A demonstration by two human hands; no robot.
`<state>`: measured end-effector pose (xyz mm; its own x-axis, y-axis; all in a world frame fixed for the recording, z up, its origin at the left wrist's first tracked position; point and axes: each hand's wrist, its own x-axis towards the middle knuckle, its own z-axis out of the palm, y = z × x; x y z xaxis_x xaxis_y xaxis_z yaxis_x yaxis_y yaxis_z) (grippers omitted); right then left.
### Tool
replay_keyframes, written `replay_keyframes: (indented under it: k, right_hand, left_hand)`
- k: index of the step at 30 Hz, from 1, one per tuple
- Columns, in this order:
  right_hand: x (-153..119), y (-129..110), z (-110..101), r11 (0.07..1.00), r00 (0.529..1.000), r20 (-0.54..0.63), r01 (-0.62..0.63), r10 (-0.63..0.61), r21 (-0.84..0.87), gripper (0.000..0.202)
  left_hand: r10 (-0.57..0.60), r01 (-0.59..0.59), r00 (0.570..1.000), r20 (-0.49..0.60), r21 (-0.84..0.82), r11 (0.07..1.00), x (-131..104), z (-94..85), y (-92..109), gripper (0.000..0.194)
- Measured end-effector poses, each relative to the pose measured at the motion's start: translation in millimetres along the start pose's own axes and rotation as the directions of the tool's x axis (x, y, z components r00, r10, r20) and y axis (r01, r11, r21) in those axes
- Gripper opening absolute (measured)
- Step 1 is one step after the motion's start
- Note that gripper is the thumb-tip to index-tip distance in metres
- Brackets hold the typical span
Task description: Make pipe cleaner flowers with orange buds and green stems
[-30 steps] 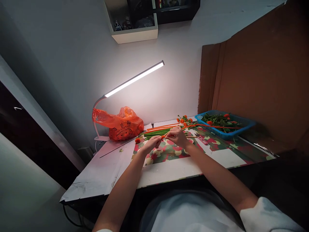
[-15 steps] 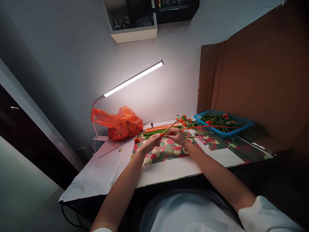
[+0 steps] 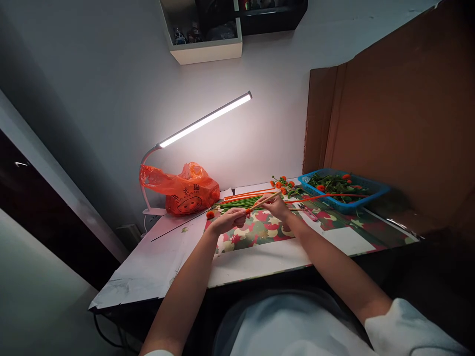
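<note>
Over the near middle of the desk [image 3: 260, 262], the left hand [image 3: 230, 220] pinches a small orange piece [image 3: 248, 211] at the pale stick's [image 3: 272, 197] lower end; the right hand [image 3: 274, 206] has its fingers closed on the stick (exact grip unclear). This looks like fine fitting work, calling for a steady left pinch and small right-hand adjustments. Green stems [image 3: 243, 202] lie just beyond.

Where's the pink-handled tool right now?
In the head view, the pink-handled tool lies on the patterned table cover, right of the right hand and just in front of the blue basket, toward its left end.
</note>
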<state>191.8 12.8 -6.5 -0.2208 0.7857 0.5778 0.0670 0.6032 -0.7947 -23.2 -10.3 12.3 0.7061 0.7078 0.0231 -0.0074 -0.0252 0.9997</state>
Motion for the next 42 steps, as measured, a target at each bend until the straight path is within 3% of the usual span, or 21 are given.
replay_keyframes:
  k: [9,19,29,38,42]
  right_hand:
    - [2.5,-3.8,-9.8,0.987,0.990,-0.016,0.136,-0.138,-0.081,0.035]
    - [-1.4,-8.1,-9.0,0.964,0.976,0.020,0.217,-0.217,-0.155,0.032]
    - [-4.6,-17.9,-7.1,0.926,0.950,0.084,0.312,-0.301,-0.214,0.032]
    - [-7.5,-20.4,-3.3,0.853,0.935,0.132,0.356,-0.330,-0.381,0.034]
    - [-7.5,-20.9,-3.2,0.827,0.930,0.128,0.365,-0.344,-0.428,0.034]
  left_hand:
    - [-0.157,0.136,0.970,0.187,0.116,0.984,-3.6,-3.7,0.5,0.036]
    - [-0.263,0.207,0.949,0.175,0.288,0.935,-6.1,-3.6,4.6,0.036]
    - [-0.368,0.293,0.900,0.235,0.300,0.908,-6.3,-5.5,4.5,0.036]
    - [-0.401,0.318,0.909,0.116,0.432,0.844,-3.7,-7.5,-1.2,0.041]
    - [-0.367,0.333,0.930,-0.016,0.460,0.823,-1.0,-2.6,-1.7,0.044]
